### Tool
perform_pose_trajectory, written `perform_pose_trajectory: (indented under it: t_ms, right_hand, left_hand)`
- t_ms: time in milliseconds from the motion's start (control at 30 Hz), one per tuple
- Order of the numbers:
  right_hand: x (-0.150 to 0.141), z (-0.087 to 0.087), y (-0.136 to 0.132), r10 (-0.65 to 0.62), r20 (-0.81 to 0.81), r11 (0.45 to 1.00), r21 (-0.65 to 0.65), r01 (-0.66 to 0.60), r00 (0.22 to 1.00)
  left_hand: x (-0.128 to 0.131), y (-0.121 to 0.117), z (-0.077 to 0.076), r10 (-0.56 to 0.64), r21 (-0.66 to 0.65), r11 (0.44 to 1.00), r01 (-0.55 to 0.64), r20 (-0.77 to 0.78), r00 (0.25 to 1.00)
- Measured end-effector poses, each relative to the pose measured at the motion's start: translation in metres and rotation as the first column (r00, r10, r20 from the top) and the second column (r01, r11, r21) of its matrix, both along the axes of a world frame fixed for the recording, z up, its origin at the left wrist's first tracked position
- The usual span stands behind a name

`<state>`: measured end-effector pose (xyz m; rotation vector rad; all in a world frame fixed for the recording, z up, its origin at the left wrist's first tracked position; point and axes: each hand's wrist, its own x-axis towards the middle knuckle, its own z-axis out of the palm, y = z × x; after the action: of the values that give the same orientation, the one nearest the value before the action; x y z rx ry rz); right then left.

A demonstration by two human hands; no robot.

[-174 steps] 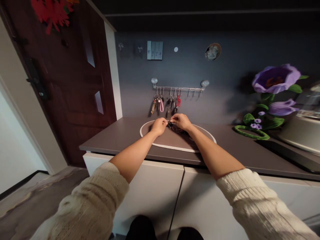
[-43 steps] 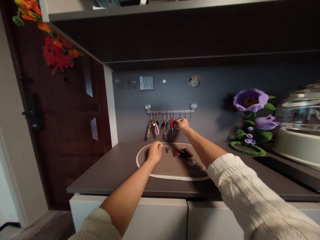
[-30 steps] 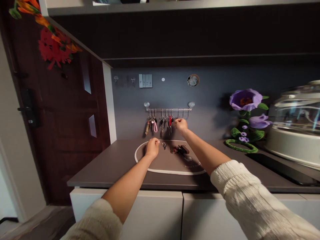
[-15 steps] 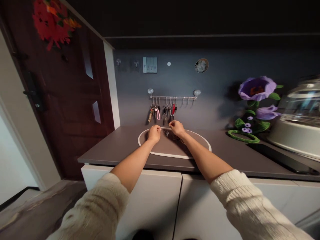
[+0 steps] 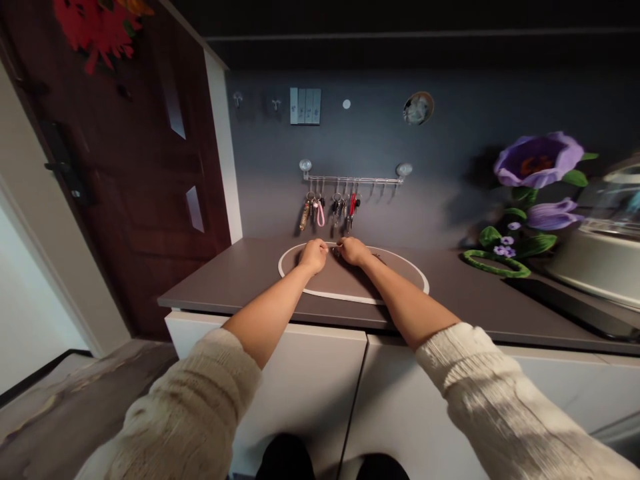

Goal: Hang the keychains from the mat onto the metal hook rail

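Both of my hands are over an oval brown mat [image 5: 345, 293] with a white rim on the countertop. My left hand [image 5: 314, 257] is closed, its thumb and fingers pressed together; anything in them is too small to make out. My right hand [image 5: 355, 252] is closed in a pinch beside it, fingertips at a small shiny metal piece [image 5: 336, 252]. Whether they grip that piece is hard to see. A thin dark item [image 5: 378, 257] lies partly hidden behind my right wrist. Above, several key bunches hang from a clear hook rail [image 5: 353, 180], among them a pink strap [image 5: 321, 215] and a red one [image 5: 353, 203].
Purple artificial flowers [image 5: 540, 160] and a pale appliance with a clear dome [image 5: 595, 260] stand at the right, beside a flat black object [image 5: 565, 307]. A dark red door [image 5: 120, 200] is at the left. White cabinet doors [image 5: 300, 380] lie below the counter.
The view has tilted down. My right hand has lowered toward the mat, its fingertips now at the metal piece that lay between my hands. My left hand remains closed nearby.
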<state>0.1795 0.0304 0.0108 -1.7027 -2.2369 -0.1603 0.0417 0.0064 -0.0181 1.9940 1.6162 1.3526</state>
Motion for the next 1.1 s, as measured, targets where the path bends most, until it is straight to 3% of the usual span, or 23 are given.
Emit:
perform_pose_trajectory:
  t_ms: [633,1100]
  right_hand:
    - [0.0019,0.0038,-0.0037,0.009,0.037,1.0,-0.014,-0.008,0.999]
    - [-0.0005,0.0077,-0.0044,0.149,-0.041,0.983,0.115,-0.143,0.988]
  left_hand:
    - [-0.0004,-0.0026,0.0022,0.02,-0.047,0.999,-0.021,-0.04,0.999]
    - [-0.0002,-0.0025,0.0052,0.017,0.034,0.999,-0.017,0.005,1.0]
